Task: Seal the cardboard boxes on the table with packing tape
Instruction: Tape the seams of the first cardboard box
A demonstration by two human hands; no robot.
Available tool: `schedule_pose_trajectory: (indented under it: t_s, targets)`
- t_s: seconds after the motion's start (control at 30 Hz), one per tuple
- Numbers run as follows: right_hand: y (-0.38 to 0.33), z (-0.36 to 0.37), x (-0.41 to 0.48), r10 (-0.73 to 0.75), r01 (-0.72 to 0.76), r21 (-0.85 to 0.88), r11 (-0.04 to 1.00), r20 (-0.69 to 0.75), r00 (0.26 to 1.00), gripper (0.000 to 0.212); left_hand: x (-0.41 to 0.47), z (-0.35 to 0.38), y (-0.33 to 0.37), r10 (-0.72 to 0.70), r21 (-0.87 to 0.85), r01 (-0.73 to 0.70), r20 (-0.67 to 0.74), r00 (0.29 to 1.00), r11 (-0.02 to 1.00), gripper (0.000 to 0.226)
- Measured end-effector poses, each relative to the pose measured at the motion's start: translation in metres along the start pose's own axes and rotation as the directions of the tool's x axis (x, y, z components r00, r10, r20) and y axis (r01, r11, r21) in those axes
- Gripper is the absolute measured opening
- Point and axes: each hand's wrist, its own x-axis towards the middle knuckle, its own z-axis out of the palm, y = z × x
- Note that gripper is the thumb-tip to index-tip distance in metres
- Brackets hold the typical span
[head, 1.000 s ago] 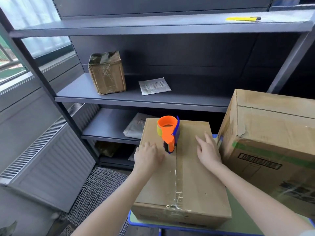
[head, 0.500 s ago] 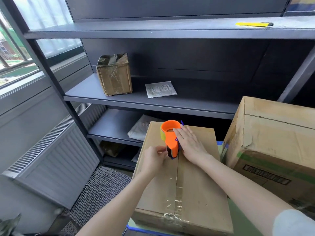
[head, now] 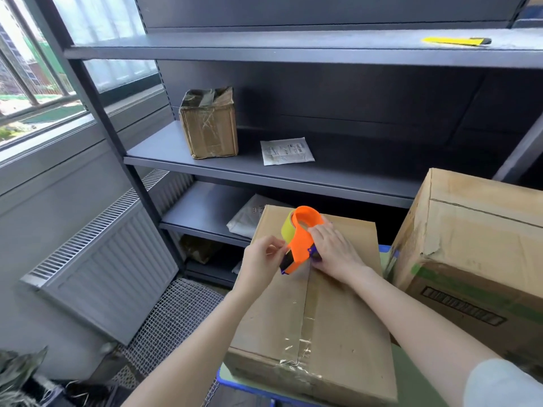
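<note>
Here, a person's two bare hands work at an orange tape dispenser that stands tilted on top of a flat cardboard box, over the box's centre seam and toward its far end. The left hand pinches thumb and forefinger together at the dispenser's lower, dark end. The right hand holds the dispenser from its right side, fingers laid along the orange frame and thumb beside a purple part. Clear tape runs along the seam nearer the camera and wrinkles over the near edge. The box lies on a green surface with a blue rim. Just to its right stands a taller cardboard box with a torn corner. Behind is a dark metal shelf unit carrying a small taped box and a white packet; a yellow cutter lies on the top shelf.
</note>
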Motion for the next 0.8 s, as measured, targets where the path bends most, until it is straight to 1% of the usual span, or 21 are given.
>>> schedule_pose_trajectory:
  t_s: [0.03, 0.07, 0.13, 0.2, 0.23, 0.3, 0.37, 0.4, 0.47, 0.5, 0.57, 0.63, 0.7, 0.77, 0.8]
  targets:
    - [-0.002, 0.000, -0.002, -0.008, 0.009, 0.015, 1.000, -0.020, 1.000, 0.061, -0.002, -0.004, 0.000, 0.023, 0.017, -0.023, 0.020, 1.000, 1.000, 0.012]
    - [-0.004, 0.000, -0.006, -0.006, 0.007, 0.043, 0.999, -0.020, 1.000, 0.065, -0.004, -0.008, 0.001, 0.051, 0.040, -0.053, 0.046, 0.998, 0.998, 0.013]
    - [-0.010, -0.001, -0.015, 0.013, -0.012, 0.110, 0.994, -0.010, 1.000, 0.080, -0.006, -0.016, 0.004, 0.101, 0.071, -0.106, 0.077, 0.992, 0.992, 0.013]
    - [-0.014, -0.003, -0.028, 0.004, 0.008, 0.198, 0.980, -0.056, 0.998, 0.091, -0.007, -0.026, 0.013, 0.098, 0.049, -0.102, 0.072, 0.993, 0.994, 0.015]
    - [-0.016, -0.005, -0.035, 0.008, 0.017, 0.233, 0.972, -0.104, 0.995, 0.096, -0.007, -0.031, 0.018, 0.083, 0.024, -0.085, 0.072, 0.994, 0.996, 0.016]
    - [-0.026, -0.014, -0.047, 0.074, -0.023, 0.269, 0.963, -0.183, 0.980, 0.103, -0.008, -0.041, 0.030, 0.036, -0.059, -0.029, 0.119, 0.992, 0.998, 0.015]
    - [-0.038, -0.027, -0.052, 0.138, -0.081, 0.268, 0.960, -0.203, 0.969, 0.108, -0.012, -0.047, 0.041, -0.032, -0.185, 0.071, 0.203, 0.979, 0.980, 0.014]
    - [-0.044, -0.033, -0.054, 0.166, -0.115, 0.248, 0.962, -0.194, 0.967, 0.106, -0.014, -0.050, 0.046, -0.064, -0.241, 0.124, 0.243, 0.968, 0.963, 0.013]
    - [-0.051, -0.038, -0.059, 0.191, -0.155, 0.234, 0.960, -0.143, 0.971, 0.099, -0.018, -0.053, 0.051, -0.095, -0.294, 0.188, 0.303, 0.948, 0.937, 0.013]
    - [-0.053, -0.040, -0.061, 0.198, -0.164, 0.239, 0.957, -0.129, 0.972, 0.094, -0.018, -0.056, 0.051, -0.099, -0.285, 0.197, 0.323, 0.941, 0.938, 0.013]
    - [-0.055, -0.043, -0.066, 0.217, -0.183, 0.244, 0.952, -0.120, 0.969, 0.079, -0.017, -0.062, 0.047, -0.094, -0.156, 0.156, 0.346, 0.934, 0.975, 0.013]
    - [-0.057, -0.044, -0.072, 0.201, -0.183, 0.149, 0.972, -0.119, 0.972, 0.069, -0.017, -0.067, 0.039, -0.123, -0.058, 0.157, 0.380, 0.917, 0.986, 0.016]
    - [-0.060, -0.043, -0.076, 0.185, -0.183, 0.029, 0.983, -0.101, 0.978, 0.070, -0.022, -0.068, 0.030, -0.168, -0.041, 0.202, 0.408, 0.897, 0.978, 0.018]
    - [-0.070, -0.045, -0.080, 0.179, -0.181, -0.053, 0.982, -0.046, 0.983, 0.075, -0.027, -0.067, 0.022, -0.171, 0.019, 0.178, 0.398, 0.901, 0.984, 0.019]
    - [-0.077, -0.046, -0.082, 0.180, -0.181, -0.080, 0.980, -0.027, 0.983, 0.074, -0.030, -0.066, 0.018, -0.171, 0.054, 0.163, 0.387, 0.906, 0.985, 0.021]
